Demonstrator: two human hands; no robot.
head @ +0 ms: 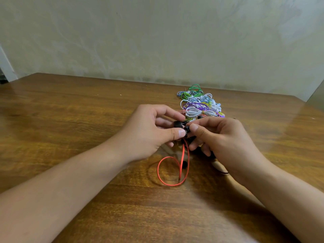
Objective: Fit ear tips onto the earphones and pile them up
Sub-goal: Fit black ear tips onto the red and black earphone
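A small black earbud (178, 124) on a thin red cable (182, 156) sits mid-desk, pinched by the left hand (150, 132) to steady it while the right hand (219, 135) pinches a black ear tip (187, 128) against it. At one o'clock lies the pile of coiled coloured earphones (199, 104) on the brown wooden desk (70, 106).

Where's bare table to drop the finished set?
Free: table left of the left hand, and the far-right strip beyond the pile. Crowded: centre, with both hands, right hand, red cable and pile.
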